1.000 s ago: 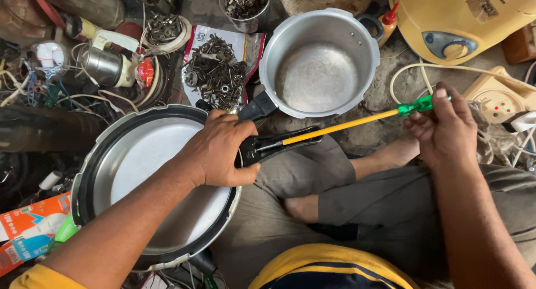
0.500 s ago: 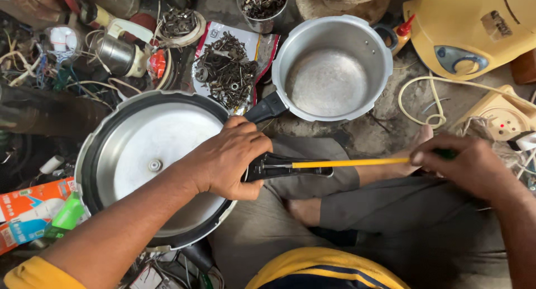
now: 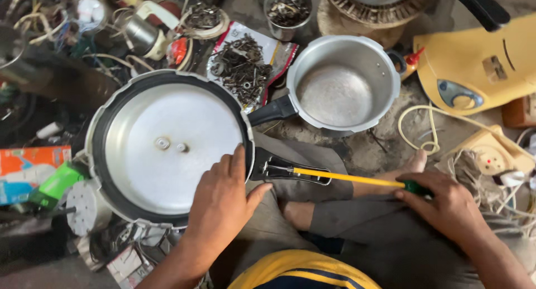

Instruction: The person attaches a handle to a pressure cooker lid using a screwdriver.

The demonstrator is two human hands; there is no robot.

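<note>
A large pressure-cooker lid (image 3: 167, 147) lies upside down across my lap, its dark gasket ring around the rim. My left hand (image 3: 223, 194) rests on the lid's near right edge, by the black handle (image 3: 268, 169). My right hand (image 3: 446, 202) grips the green handle of a long yellow-shafted screwdriver (image 3: 346, 177). The screwdriver's tip reaches into the metal bracket on the lid handle. The matching cooker pot (image 3: 340, 82) stands empty on the floor beyond, its black handle pointing toward the lid.
A sheet with a heap of screws and small metal parts (image 3: 243, 63) lies behind the lid. A steel cup of parts (image 3: 287, 10), a yellow appliance (image 3: 480, 66), a cream cord (image 3: 430, 127), a socket board (image 3: 491, 158), wires and boxes surround me.
My left hand has slid from on top of the lid handle to the lid's near edge. The view has shifted, and the screwdriver now lies flatter with its tip in the handle bracket.
</note>
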